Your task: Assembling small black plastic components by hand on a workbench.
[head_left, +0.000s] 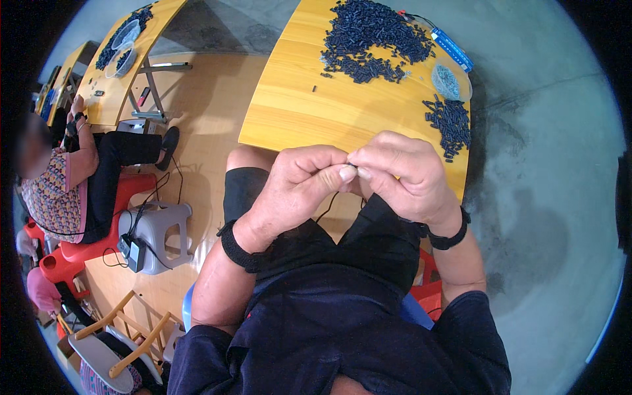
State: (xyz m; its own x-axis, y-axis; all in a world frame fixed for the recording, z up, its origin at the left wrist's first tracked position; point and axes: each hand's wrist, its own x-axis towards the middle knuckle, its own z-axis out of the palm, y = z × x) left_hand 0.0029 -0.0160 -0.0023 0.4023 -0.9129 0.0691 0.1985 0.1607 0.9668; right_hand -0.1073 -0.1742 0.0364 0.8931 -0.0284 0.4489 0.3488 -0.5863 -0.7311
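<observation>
left hand (299,187) and right hand (408,174) fingertips together, clamped on small dark piece (353,166), mostly hidden, black pieces (372,29) heaped on table (289,99)

Piece (353,166) in hands (296,187) mostly hidden, too small to ID. Bench (283,105) far edge cut off. Left person's head (33,146) blurred.

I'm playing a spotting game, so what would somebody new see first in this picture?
Probably the big heap of little dark tubes at the far end of the yellow table, with a smaller pile near its right edge. Next, perhaps the left hand and right hand in the middle, fingertips together around a tiny dark bit, too small to make out well.
</observation>
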